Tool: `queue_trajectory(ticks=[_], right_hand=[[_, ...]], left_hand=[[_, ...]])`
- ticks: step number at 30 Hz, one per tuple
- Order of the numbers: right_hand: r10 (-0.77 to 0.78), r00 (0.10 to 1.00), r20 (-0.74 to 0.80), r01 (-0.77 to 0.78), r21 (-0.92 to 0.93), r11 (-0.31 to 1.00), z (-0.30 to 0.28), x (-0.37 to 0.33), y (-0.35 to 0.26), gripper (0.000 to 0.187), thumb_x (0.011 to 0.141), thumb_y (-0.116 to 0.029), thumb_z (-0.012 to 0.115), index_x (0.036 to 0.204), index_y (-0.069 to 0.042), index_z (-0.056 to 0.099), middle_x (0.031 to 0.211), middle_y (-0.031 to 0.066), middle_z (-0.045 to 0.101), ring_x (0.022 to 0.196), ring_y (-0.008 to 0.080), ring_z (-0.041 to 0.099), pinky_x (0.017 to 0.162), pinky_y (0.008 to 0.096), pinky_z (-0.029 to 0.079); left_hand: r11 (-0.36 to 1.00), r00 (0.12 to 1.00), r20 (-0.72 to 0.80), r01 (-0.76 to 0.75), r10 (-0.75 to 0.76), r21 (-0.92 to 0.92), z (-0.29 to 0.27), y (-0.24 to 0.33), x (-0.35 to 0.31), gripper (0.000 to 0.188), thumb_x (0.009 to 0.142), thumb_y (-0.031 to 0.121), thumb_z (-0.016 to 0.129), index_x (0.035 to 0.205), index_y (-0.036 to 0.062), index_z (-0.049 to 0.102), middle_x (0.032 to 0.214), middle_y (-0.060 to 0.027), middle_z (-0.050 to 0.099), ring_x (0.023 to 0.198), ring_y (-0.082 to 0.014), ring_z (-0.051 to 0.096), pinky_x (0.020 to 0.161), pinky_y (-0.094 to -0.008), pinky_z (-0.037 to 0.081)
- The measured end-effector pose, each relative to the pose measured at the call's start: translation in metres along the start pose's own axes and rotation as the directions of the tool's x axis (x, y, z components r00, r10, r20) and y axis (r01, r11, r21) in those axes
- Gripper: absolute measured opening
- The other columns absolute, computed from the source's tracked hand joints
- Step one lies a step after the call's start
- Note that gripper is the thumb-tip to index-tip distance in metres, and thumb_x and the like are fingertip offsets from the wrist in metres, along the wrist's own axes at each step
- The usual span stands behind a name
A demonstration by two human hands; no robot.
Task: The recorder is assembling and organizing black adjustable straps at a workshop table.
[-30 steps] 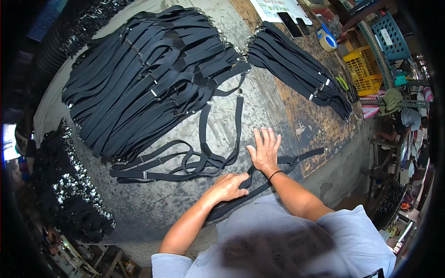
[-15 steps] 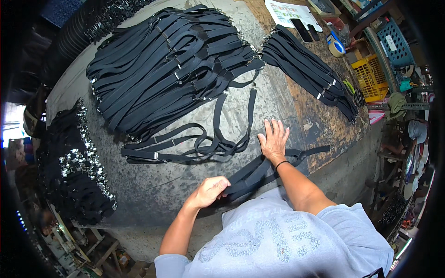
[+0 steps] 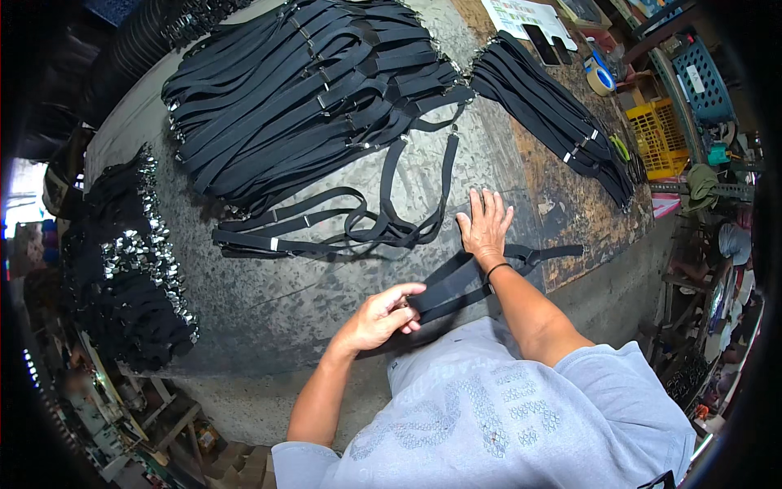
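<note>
A pair of black elastic suspenders [image 3: 454,286] lies along the near edge of the table, its straps stretched between my hands. Its left end is in my left hand [image 3: 379,319], pinched between thumb and fingers, with a bit of metal just showing there. My right hand [image 3: 486,228] rests flat on the table with fingers spread, its wrist over the straps. Beyond my hands lies another loose pair of suspenders [image 3: 326,243], looped, with metal clips and sliders. Farther back sits a large pile of black suspenders [image 3: 301,106].
A smaller bundle of suspenders [image 3: 554,110] lies at the right on the worn wooden part of the table [image 3: 570,228]. A heap of black straps with shiny clips [image 3: 134,269] hangs over the left edge. Phones [image 3: 541,45], a tape roll [image 3: 600,79] and a yellow basket [image 3: 658,138] are far right.
My left hand has shifted slightly right and up, its fingers a little more extended at the strap ends. The right hand stays flat on the table. The view has tilted slightly.
</note>
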State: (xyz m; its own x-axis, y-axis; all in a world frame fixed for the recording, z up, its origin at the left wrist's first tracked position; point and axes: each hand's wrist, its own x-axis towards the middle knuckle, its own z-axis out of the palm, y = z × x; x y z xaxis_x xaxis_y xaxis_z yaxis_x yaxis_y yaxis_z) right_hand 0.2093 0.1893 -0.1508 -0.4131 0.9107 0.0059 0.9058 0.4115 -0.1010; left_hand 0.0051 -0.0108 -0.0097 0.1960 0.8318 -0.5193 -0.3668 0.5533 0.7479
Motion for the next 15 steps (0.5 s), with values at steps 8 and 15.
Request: queue_trajectory(ticks=[8,15], right_hand=[[0.039,0.999,0.03,-0.039,0.0,0.999,-0.001,0.003,0.003,0.062,0.096,-0.048,0.05,0.149,-0.018,0.038,0.153,0.0105,0.033,0.146,0.0338,0.02,0.116,0.0633,0.012],[0.027,0.999,0.018,-0.027,0.021,0.999,-0.002,0.001,0.001,0.062,0.097,-0.049,0.049,0.149,-0.017,0.038,0.153,0.0112,0.033,0.146,0.0339,0.021,0.115,0.064,0.011]], left_hand=[[0.993,0.99,-0.138,0.04,-0.025,0.114,0.0,0.033,-0.087,0.027,0.097,0.01,0.061,0.121,-0.002,0.058,0.084,-0.0049,0.066,0.075,-0.0105,0.065,0.066,-0.0252,0.053],[0.944,0.933,-0.36,0.131,-0.014,0.302,0.001,0.006,-0.064,0.02,0.097,0.021,0.061,0.099,0.0021,0.056,0.071,-0.0071,0.061,0.063,-0.0179,0.064,0.057,-0.0323,0.049]])
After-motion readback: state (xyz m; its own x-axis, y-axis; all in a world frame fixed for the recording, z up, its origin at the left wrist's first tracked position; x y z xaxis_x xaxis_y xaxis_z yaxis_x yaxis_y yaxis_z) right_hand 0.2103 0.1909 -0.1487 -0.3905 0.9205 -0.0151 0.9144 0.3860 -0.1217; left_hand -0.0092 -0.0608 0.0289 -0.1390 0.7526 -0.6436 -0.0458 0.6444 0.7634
